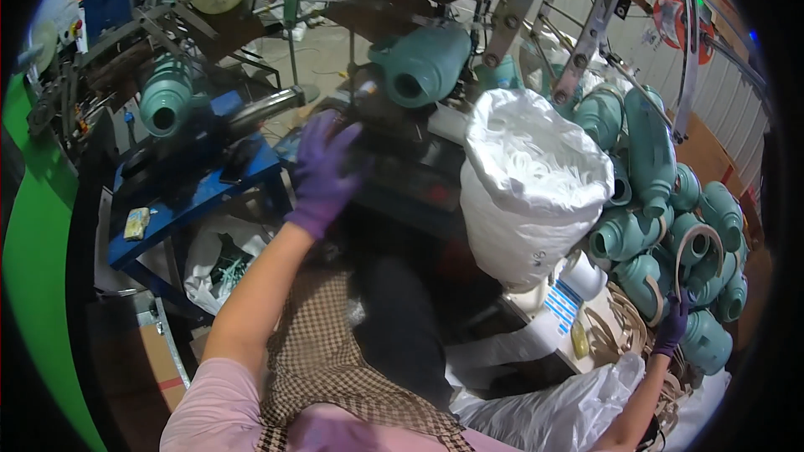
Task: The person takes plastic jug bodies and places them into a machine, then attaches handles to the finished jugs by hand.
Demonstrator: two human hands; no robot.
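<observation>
My left hand point(322, 169), in a purple glove, is raised with its fingers spread and holds nothing that I can make out. Just beyond it, a teal plastic bottle-shaped vessel point(429, 65) lies on its side at a machine, its round mouth facing me. On the far right, my right hand point(672, 324), also gloved in purple, is closed around the lower end of a beige curved strip point(681, 261). The strip arches up in front of a heap of similar teal vessels point(651, 151). More beige strips point(621, 318) lie tangled beside that hand.
A white sack point(519, 230) full of white rings stands right of centre. At the left, a blue table point(180, 222) bears a small yellowish packet point(136, 223); another teal vessel point(166, 100) sits behind it. Metal linkage arms point(599, 21) hang at the upper right. Clear plastic sheeting point(544, 406) lies below my right forearm.
</observation>
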